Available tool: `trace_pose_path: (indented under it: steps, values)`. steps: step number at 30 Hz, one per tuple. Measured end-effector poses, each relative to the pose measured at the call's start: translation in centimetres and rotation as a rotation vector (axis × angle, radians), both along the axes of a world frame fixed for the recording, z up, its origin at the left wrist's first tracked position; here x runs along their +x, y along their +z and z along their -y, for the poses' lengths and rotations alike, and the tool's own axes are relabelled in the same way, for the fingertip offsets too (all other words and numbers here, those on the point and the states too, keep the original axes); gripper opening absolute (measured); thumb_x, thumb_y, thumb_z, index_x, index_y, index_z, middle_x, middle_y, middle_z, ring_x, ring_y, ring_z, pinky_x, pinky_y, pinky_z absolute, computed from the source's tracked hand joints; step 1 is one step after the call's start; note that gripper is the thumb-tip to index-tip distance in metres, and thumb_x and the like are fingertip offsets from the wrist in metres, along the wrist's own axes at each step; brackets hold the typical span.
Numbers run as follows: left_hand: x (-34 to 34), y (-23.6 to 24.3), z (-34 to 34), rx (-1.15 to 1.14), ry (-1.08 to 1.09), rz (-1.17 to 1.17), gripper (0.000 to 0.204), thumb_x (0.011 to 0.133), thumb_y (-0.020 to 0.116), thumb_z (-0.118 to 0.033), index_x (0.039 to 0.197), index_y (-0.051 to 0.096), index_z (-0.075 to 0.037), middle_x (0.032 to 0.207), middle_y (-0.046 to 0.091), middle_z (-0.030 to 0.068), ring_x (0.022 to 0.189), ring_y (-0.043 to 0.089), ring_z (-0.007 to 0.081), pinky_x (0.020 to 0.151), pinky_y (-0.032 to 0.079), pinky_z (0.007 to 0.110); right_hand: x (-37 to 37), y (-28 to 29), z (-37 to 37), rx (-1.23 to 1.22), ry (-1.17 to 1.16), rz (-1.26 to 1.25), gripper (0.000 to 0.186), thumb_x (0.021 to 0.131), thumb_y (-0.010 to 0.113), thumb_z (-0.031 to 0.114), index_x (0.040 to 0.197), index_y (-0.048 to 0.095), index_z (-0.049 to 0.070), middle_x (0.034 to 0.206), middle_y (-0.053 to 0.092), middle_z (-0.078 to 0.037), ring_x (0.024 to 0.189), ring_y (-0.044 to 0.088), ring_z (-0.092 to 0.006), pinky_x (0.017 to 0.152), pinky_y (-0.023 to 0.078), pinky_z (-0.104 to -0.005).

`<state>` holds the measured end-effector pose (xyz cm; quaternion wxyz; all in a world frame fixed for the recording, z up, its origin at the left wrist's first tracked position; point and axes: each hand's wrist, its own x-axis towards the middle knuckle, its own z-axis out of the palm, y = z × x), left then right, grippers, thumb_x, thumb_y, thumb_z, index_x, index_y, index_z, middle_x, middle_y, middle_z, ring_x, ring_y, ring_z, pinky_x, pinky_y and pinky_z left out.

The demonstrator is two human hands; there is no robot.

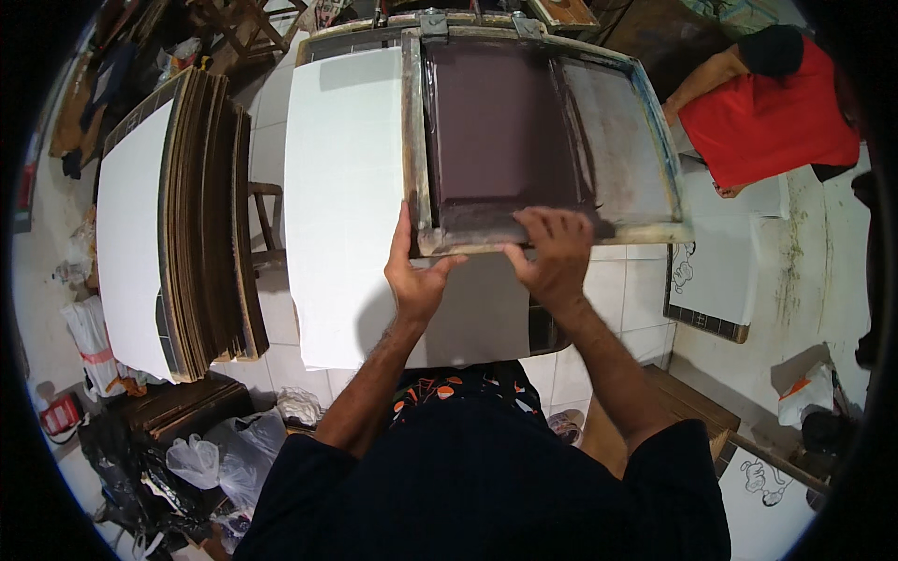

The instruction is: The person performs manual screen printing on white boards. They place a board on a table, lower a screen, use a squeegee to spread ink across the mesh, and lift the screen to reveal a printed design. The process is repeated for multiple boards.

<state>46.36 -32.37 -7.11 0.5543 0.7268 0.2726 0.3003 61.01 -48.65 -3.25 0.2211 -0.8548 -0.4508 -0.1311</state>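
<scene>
A wooden screen-printing frame lies over a board with white sheet material. Dark purple-brown ink or coating covers the middle of its mesh; the right part of the mesh is paler. My left hand grips the frame's near left corner, fingers along the outer side and thumb at the front edge. At the near end of the mesh, my right hand is closed over a dark, ink-coated bar that looks like a squeegee. Its fingers are slightly blurred, and its thumb sits by the front rail.
Boards with white sheets stand stacked at left. Another person in a red shirt works at right, beside a board with a printed line drawing. Plastic bags lie lower left; a second printed sheet is lower right.
</scene>
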Motion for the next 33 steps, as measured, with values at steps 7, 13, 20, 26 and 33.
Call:
trace_pose_path:
  steps: [7,13,20,26,33]
  values:
    - [3.7,11.9,-7.0,0.143,-0.09,0.292,0.107,0.079,0.093,-0.004,0.165,0.029,0.001,0.144,0.063,0.0239,0.122,0.068,0.0272,0.104,0.057,0.041,10.9,14.9,-7.7,0.479,0.188,0.713,0.061,0.076,0.088,0.063,0.105,0.071,0.012,0.094,0.07,-0.004,0.079,0.069,-0.0283,0.073,0.05,-0.0411]
    - [-17.6,3.9,-27.9,0.586,0.509,-0.451,0.051,0.116,0.041,-0.035,0.148,0.059,0.0,0.145,0.063,0.0242,0.135,0.061,0.0353,0.116,0.048,0.05,13.3,26.5,-10.8,0.117,-0.159,0.309,0.067,0.081,0.075,0.074,0.085,0.075,0.007,0.082,0.072,-0.015,0.08,0.071,-0.0316,0.072,0.053,-0.0463]
    - [-50.0,-4.5,-32.7,0.819,0.557,-0.995,0.043,0.114,0.047,-0.032,0.154,0.059,-0.023,0.162,0.049,0.0202,0.154,0.036,0.046,0.124,0.033,0.055,16.2,32.5,-14.1,0.1,-0.187,0.252,0.073,0.081,0.074,0.076,0.088,0.077,0.003,0.081,0.073,-0.019,0.079,0.072,-0.035,0.073,0.051,-0.0464]
    - [-52.3,-1.3,-32.1,0.747,0.37,-1.03,0.048,0.111,0.052,-0.026,0.159,0.052,-0.025,0.159,0.051,0.0227,0.148,0.044,0.0446,0.124,0.034,0.054,17.0,34.4,-15.1,0.115,-0.146,0.152,0.072,0.083,0.074,0.073,0.101,0.081,0.004,0.09,0.076,-0.021,0.086,0.074,-0.035,0.081,0.053,-0.0443]
    - [-46.4,9.0,-33.1,0.841,0.156,-1.166,0.081,0.085,0.058,0.008,0.158,0.051,-0.027,0.142,0.066,0.0222,0.111,0.072,0.044,0.09,0.061,0.05,20.0,34.7,-15.7,0.107,-0.134,0.171,0.066,0.084,0.078,0.064,0.108,0.081,0.003,0.098,0.078,-0.022,0.091,0.074,-0.0349,0.085,0.054,-0.0428]
